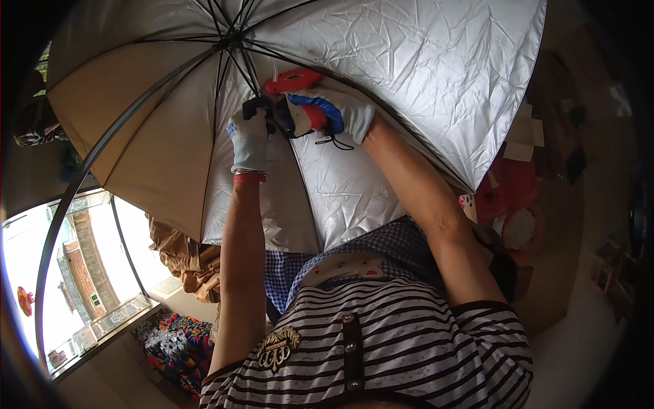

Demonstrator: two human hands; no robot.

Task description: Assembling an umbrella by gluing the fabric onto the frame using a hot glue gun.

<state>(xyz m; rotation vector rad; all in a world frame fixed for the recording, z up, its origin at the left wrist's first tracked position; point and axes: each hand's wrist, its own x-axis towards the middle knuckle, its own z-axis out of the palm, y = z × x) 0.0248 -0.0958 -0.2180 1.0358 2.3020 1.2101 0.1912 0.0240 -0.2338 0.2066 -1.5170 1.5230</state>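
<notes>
An open umbrella (422,75) with silvery lining occupies the upper view, its inner side facing the wearer and the lining visibly creased. Its dark shaft (88,161) runs toward the lower left, bowed in this view. Black ribs (218,102) meet at a central hub (230,41) near the top edge. Below the umbrella are the wearer's striped shirt (409,341) and a blue checkered apron (409,249). A bright window (102,266) stands at the left; between it and the wearer are crumpled brown material (184,255) and, lower, a multicoloured textile (180,347).

The gloved right hand (344,112), blue on the palm side, grasps a red-and-black handheld tool (300,121) in front of the lining, below and right of the hub; its exact type cannot be determined. The gloved left hand (248,140), dark at the fingers, is just beside the tool, fingers bent inward near the ribs; whether they grip anything cannot be told. A red band (250,177) circles the left wrist. A thin black cord loop (335,142) hangs beneath the right hand.
</notes>
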